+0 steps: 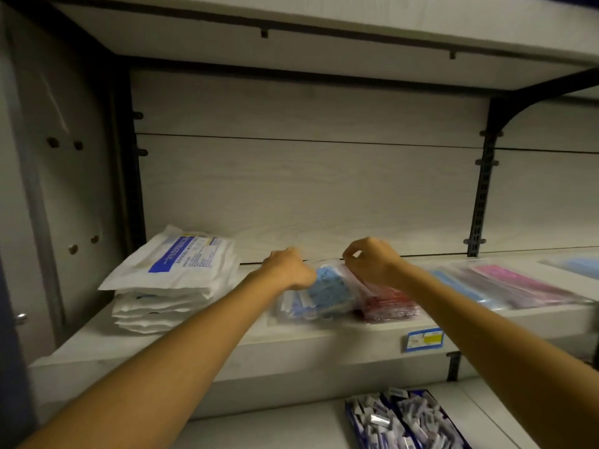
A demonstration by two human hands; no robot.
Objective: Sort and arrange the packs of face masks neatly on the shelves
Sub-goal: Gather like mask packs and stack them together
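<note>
A shop: bracketed display shelf (324,338) with price tag (424,340), stocked with packaged face masks (181,264).

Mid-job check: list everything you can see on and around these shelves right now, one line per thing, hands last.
white mask packs: one stack, white with blue label, left on middle shelf
blue mask pack: one, clear bag, centre of shelf
red mask pack: one, clear bag, touching the blue one's right side
flat mask packs: several, light blue and pink, right on shelf
price tag: one, blue and yellow, shelf front edge
box of small packets: one, blue, lower shelf
left hand: grips the blue pack's top
right hand: pinches bag tops
</note>
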